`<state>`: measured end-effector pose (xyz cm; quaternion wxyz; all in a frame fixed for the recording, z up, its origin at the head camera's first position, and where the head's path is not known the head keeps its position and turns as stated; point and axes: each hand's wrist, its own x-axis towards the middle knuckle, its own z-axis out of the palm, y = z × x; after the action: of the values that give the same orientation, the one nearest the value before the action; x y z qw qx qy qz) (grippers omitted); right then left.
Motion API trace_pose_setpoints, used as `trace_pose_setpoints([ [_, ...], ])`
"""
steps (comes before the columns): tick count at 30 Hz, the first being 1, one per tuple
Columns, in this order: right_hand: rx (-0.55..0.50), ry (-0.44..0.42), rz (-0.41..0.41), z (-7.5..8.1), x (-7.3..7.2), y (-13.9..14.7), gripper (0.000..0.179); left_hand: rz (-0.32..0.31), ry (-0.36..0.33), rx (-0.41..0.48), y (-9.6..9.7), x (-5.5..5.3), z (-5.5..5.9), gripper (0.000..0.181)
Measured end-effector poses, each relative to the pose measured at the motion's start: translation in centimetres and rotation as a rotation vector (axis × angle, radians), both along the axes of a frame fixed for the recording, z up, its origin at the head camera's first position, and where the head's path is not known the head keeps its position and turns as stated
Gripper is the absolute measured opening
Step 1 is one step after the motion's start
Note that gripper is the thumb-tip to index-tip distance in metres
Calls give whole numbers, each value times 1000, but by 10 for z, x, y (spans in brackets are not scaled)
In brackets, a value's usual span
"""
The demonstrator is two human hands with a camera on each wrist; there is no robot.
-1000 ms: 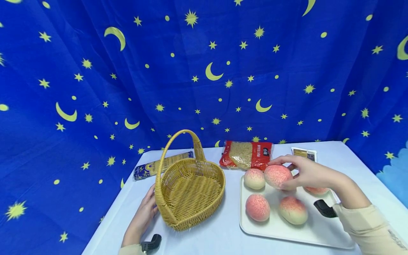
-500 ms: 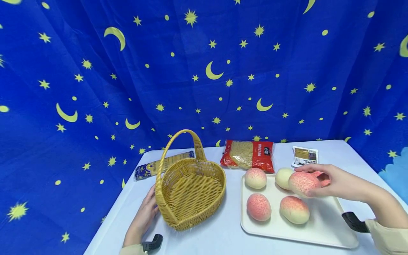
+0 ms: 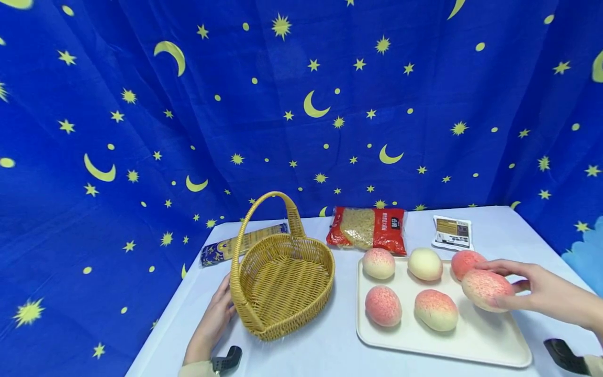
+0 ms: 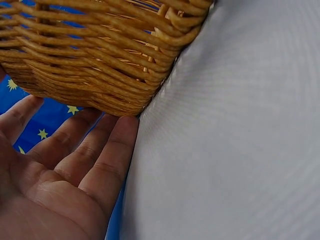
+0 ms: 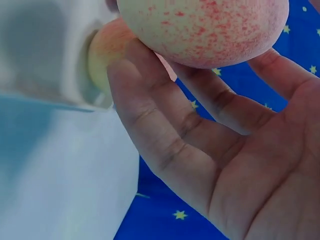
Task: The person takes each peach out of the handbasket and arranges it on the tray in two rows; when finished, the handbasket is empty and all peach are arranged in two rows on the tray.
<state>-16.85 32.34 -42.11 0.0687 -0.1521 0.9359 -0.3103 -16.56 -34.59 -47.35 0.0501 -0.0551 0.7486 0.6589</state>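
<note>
In the head view my right hand (image 3: 542,290) grips a speckled pink peach (image 3: 486,289) between thumb and fingers, above the right part of the white tray (image 3: 476,340). The right wrist view shows the curled fingers (image 5: 165,135) around the pale, red-flecked peach (image 5: 205,30). Several other peaches sit on the tray, among them a pale one (image 3: 425,264) and a red one (image 3: 466,263) partly behind the held one. My left hand (image 3: 213,317) rests beside the wicker basket (image 3: 287,324); in the left wrist view its extended fingertips touch the basket's wall (image 4: 95,65).
Behind the tray lies a red bag of pasta (image 3: 365,229), with a small white packet (image 3: 452,232) to its right. A blue and yellow packet (image 3: 221,252) lies behind the basket, whose tall handle (image 3: 240,235) arches upward. A star-patterned curtain (image 3: 301,131) stands behind the table.
My right hand has carried the peach from the tray's back middle rightward and toward the front, uncovering the pale peach and the red peach. The left hand and basket have stayed in place.
</note>
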Motion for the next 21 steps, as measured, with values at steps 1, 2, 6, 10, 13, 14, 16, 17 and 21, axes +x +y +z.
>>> trace_pose_setpoints([
  [1, -6, -22, 4, -1, 1, 2, 56, 3, -2, 0, 0, 0, 0, 70],
  [2, -15, -33, 9, -3, 1, 4, 54, 5, -3, 1, 0, 0, 0, 70],
  [6, -39, -52, 27, -13, 4, 8, 52, 14, -6, 1, 1, 0, -1, 69],
  [10, 2, -113, -1, -15, 2, 6, 58, 7, 5, 4, 1, 0, -2, 70],
  [13, 20, -139, -15, -18, 0, 4, 61, 10, 8, 1, 1, 0, -2, 70],
  [14, 22, -134, -13, -20, 0, 4, 61, 10, 10, -3, 1, 0, -1, 70],
  [16, 22, -143, -16, -22, 0, 4, 61, 17, 4, -3, 2, -1, -1, 69],
  [17, 23, -138, -12, -23, 0, 4, 60, 17, 2, -2, 2, -1, -1, 69],
  [21, 13, -137, -6, -26, 1, 3, 58, 13, -6, 11, 2, -1, -1, 70],
])
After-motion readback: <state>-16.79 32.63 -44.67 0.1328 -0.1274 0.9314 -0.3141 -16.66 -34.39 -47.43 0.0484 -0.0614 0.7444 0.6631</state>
